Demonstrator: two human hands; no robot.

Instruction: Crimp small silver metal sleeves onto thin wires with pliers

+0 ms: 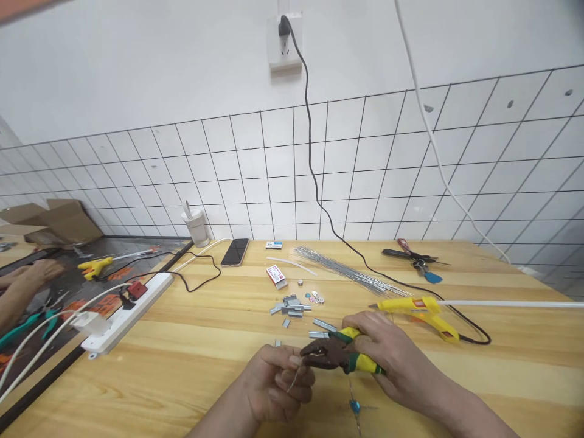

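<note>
My right hand is wrapped round the yellow and green handles of a pair of pliers. Their dark, rusty jaws point left and meet the fingertips of my left hand. Pinched in my left hand is a thin twisted wire, its end hanging down below the fingers. How firmly the jaws grip the wire cannot be made out. Below the pliers, on the table, lies a wire piece with a blue gem. Just behind the pliers are strips of staples.
More staples, a staple box and a bundle of metal wires lie behind my hands. A yellow glue gun rests at right. A power strip and phone are left. Another person's hand shows far left.
</note>
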